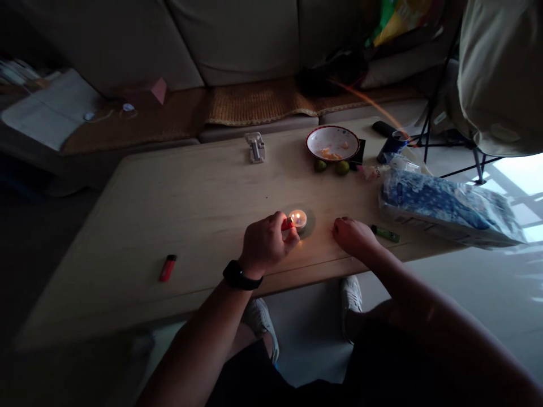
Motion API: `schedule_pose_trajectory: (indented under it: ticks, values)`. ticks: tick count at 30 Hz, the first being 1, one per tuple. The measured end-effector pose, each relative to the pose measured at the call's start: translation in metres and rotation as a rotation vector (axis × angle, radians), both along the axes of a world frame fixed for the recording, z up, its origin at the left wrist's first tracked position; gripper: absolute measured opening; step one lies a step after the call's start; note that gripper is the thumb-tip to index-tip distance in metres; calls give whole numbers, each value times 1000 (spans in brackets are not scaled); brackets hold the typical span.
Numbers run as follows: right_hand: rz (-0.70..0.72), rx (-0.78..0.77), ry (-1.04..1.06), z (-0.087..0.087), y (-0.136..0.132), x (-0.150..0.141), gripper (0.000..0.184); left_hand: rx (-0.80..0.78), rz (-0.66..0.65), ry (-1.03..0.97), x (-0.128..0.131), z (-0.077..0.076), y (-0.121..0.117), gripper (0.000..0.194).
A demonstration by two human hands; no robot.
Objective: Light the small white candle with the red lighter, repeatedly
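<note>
A small tealight candle point(298, 219) burns on the wooden table point(190, 203) near its front edge. My left hand point(266, 243), with a black watch on the wrist, is closed round a red lighter point(287, 224) whose tip sits right beside the flame. My right hand point(353, 236) rests on the table to the right of the candle, fingers curled under, with nothing visible in it. A green lighter point(385, 233) lies just right of that hand.
Another red lighter point(167, 268) lies front left. At the back are a white clip-like object point(255, 147), a bowl point(333, 142) with two green fruits point(331, 167), a blue can point(393, 144) and a blue patterned bag point(445, 206). A sofa stands behind.
</note>
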State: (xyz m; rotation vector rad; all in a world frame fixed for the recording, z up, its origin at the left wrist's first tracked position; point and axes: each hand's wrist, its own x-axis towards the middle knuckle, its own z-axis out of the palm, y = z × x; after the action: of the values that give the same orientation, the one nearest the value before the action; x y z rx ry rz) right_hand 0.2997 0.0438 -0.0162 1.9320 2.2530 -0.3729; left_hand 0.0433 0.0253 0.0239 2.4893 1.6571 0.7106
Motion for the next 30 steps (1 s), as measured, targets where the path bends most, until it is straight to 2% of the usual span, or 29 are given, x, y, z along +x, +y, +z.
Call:
schedule_pose_trajectory:
  ticks: [3,9,14,23,30]
  values:
    - [6,13,0,-1,0,0,31,-14,-61,-14,-7,-2,-7,22]
    - [2,0,4,-3,1,0,32,0,-20,28,-22,-11,-16,32]
    - [6,10,1,-5,2,1,32,-1,-21,40,-32,-16,-18,31]
    - [-17,-17,-18,-2,1,0,35,-52,-75,-14,-38,-19,-19,28]
    - [-9,-13,-12,-3,0,0,33,-67,-65,34,-41,-23,-20,27]
